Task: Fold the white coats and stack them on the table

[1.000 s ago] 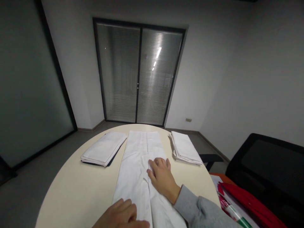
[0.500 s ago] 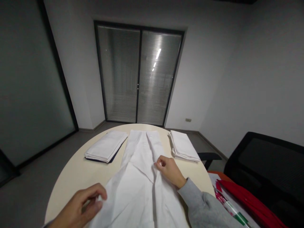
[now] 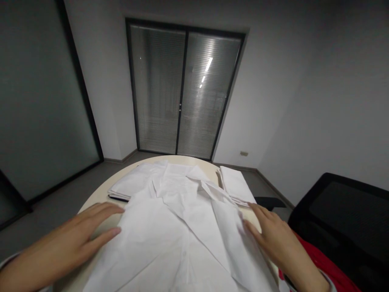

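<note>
White cloth, a shirt [image 3: 182, 231], lies spread open across the middle of the round table [image 3: 100, 198]. The left hand [image 3: 69, 243] is flat and open on the shirt's left edge. The right hand [image 3: 273, 239] is flat and open on its right edge, likely to keep it smooth. Folded white stacks [image 3: 130, 184] [image 3: 235, 186] sit by the far edge, out of the way.

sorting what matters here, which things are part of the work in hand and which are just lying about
In hand:
white shirt, spread open on the round table
left hand, flat at the shirt's left edge
right hand, flat at its right edge

Lying about:
folded white stack at far left
folded white stack at far right
black chair
red item by the chair
</note>
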`<action>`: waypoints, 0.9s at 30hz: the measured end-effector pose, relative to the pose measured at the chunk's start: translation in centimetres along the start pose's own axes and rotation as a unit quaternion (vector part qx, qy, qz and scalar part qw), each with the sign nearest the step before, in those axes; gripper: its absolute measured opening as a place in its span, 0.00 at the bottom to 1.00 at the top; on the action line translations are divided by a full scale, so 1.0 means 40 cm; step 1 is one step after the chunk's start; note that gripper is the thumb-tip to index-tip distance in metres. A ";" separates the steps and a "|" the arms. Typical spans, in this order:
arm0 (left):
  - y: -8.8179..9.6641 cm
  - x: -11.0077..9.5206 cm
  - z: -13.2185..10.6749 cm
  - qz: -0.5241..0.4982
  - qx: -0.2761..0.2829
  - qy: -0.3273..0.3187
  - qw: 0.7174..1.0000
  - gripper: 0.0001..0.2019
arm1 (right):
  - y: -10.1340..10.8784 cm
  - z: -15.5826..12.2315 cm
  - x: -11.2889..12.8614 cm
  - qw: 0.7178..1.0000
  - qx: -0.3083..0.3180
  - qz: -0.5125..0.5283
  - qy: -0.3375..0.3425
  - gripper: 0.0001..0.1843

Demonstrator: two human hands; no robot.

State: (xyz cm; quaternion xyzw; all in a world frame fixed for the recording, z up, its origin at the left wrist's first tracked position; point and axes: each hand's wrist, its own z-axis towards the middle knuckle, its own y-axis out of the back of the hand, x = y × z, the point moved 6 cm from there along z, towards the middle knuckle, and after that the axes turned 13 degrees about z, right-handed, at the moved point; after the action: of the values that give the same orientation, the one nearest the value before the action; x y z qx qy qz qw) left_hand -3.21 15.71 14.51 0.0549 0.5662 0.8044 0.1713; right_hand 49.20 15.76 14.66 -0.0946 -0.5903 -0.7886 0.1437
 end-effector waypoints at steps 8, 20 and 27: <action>-0.164 -0.078 0.519 0.157 0.144 -0.036 0.976 0.31 | -0.197 -0.099 0.267 0.947 0.248 0.121 0.163 0.33; -0.432 0.138 0.601 0.162 0.137 0.117 0.970 0.33 | -0.204 -0.037 0.242 0.946 0.251 0.140 0.153 0.30; -0.432 0.141 0.603 0.164 0.098 0.130 0.973 0.32 | -0.195 0.316 0.252 0.962 0.146 -0.073 0.219 0.14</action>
State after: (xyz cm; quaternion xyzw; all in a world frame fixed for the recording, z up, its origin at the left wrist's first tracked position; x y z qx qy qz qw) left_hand 2.01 44.31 6.33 0.0591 0.6426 0.7627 -0.0443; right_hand 36.83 28.74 14.41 0.1453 -0.6587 -0.7035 0.2239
